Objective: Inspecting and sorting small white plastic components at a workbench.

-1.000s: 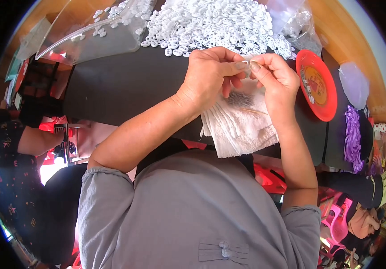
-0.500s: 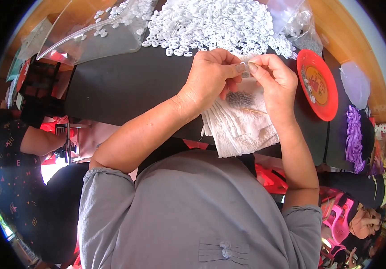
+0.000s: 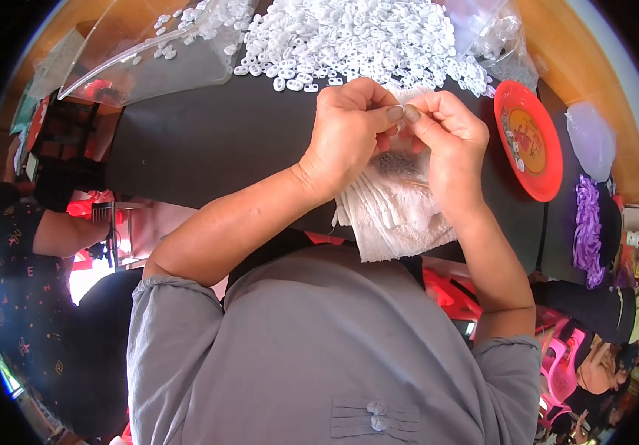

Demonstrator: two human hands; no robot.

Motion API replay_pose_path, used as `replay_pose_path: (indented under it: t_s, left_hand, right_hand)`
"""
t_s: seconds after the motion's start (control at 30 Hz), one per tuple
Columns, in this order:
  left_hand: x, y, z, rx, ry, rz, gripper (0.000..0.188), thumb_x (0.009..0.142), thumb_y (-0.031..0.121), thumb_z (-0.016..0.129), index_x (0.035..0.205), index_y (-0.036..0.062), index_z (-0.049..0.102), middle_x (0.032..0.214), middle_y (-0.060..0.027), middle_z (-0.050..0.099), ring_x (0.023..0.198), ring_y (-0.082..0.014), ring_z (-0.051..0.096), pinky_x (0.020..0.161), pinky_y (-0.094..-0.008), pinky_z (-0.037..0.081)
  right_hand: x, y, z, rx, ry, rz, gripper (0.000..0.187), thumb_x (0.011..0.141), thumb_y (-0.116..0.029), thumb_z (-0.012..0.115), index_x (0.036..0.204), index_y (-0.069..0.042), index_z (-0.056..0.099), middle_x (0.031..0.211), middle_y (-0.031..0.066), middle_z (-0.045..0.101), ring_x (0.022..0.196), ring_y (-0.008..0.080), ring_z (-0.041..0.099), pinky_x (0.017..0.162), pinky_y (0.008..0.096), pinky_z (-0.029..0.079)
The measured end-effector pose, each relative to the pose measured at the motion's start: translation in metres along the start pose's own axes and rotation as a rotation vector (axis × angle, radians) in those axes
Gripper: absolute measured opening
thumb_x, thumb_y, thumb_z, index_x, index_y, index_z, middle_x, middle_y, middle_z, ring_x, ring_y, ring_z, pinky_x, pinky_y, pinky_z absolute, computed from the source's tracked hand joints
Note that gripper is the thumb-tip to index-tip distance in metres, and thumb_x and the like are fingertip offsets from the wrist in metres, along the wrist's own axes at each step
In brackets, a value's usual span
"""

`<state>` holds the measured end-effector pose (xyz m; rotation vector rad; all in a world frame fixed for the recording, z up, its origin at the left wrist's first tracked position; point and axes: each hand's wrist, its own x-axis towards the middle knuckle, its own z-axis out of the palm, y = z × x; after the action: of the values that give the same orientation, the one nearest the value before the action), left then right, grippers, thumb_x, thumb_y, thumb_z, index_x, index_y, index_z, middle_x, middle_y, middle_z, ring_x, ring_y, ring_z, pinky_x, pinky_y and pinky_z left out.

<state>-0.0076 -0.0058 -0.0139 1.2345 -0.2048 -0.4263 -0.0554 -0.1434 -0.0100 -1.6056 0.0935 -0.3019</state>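
My left hand (image 3: 345, 133) and my right hand (image 3: 454, 141) meet over a white cloth (image 3: 401, 215) at the table's near side. Each pinches with thumb and forefinger, tip to tip. A small whitish piece is between them, mostly covered by the fingertips, so its kind does not show. On the cloth below my hands lies a small heap of fine dark grey bits (image 3: 401, 163), partly behind my fingers. Beyond my hands spreads a big pile of small white plastic oval pieces with holes (image 3: 349, 37).
A red plate (image 3: 549, 148) with a few small pieces stands to the right. Clear plastic bags (image 3: 508, 44) sit behind it, and a purple bundle of strips (image 3: 588, 230) lies farther right. A transparent bin (image 3: 179, 67) tilts at the far left. At left sits another person (image 3: 30, 297).
My hands have drawn closer together, fingertips now nearly touching. The right hand has shifted slightly left, and the small whitish piece between the fingers is more covered.
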Motion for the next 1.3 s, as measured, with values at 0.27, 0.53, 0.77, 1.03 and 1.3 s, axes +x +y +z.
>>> replay_pose_path:
  t_s: [0.27,0.53,0.77,1.03,1.3]
  left_hand:
    - [0.007,-0.001,-0.004,-0.007,-0.022,-0.073,0.009,0.087,0.005,0.064,0.084,-0.0026,0.06,0.067,-0.0057,0.059,0.05,-0.0106,0.053,0.04,-0.0227,0.036]
    - [0.007,-0.001,-0.005,-0.02,-0.054,-0.076,0.009,0.088,0.005,0.064,0.085,-0.0031,0.06,0.067,-0.0057,0.059,0.05,-0.0102,0.053,0.039,-0.0225,0.036]
    - [0.007,-0.001,-0.006,0.087,-0.058,-0.068,0.009,0.088,0.005,0.063,0.085,-0.0028,0.06,0.066,-0.0045,0.058,0.049,-0.0092,0.052,0.039,-0.0228,0.035]
    - [0.001,-0.005,-0.001,0.066,-0.002,-0.061,0.008,0.088,0.004,0.06,0.083,-0.0022,0.059,0.066,-0.0036,0.056,0.048,-0.0089,0.049,0.038,-0.0218,0.032]
    - [0.013,0.001,-0.011,-0.047,0.124,-0.087,0.008,0.087,0.006,0.062,0.084,-0.0014,0.061,0.066,-0.0052,0.056,0.05,-0.0115,0.051,0.04,-0.0244,0.035]
  right_hand:
    - [0.008,-0.002,-0.015,-0.347,0.026,-0.306,0.008,0.09,-0.005,0.061,0.095,-0.001,0.066,0.082,0.0006,0.064,0.076,0.0062,0.056,0.068,0.0212,0.044]
    - [0.01,-0.003,-0.019,-0.527,-0.081,-0.461,0.004,0.089,-0.001,0.061,0.091,0.002,0.061,0.082,0.003,0.063,0.075,0.0076,0.055,0.07,0.0222,0.045]
    - [0.009,-0.003,-0.018,-0.529,-0.119,-0.408,0.006,0.089,-0.003,0.06,0.088,0.003,0.058,0.078,0.0014,0.059,0.07,0.007,0.051,0.064,0.0218,0.042]
    - [0.003,0.006,-0.009,-0.379,-0.089,-0.281,0.003,0.083,0.003,0.058,0.081,0.002,0.056,0.068,0.0079,0.058,0.06,0.0143,0.054,0.056,0.028,0.043]
    - [0.012,-0.002,-0.007,-0.245,-0.024,-0.069,0.009,0.089,-0.011,0.064,0.091,-0.002,0.065,0.072,-0.0028,0.059,0.065,0.0034,0.051,0.058,0.019,0.039]
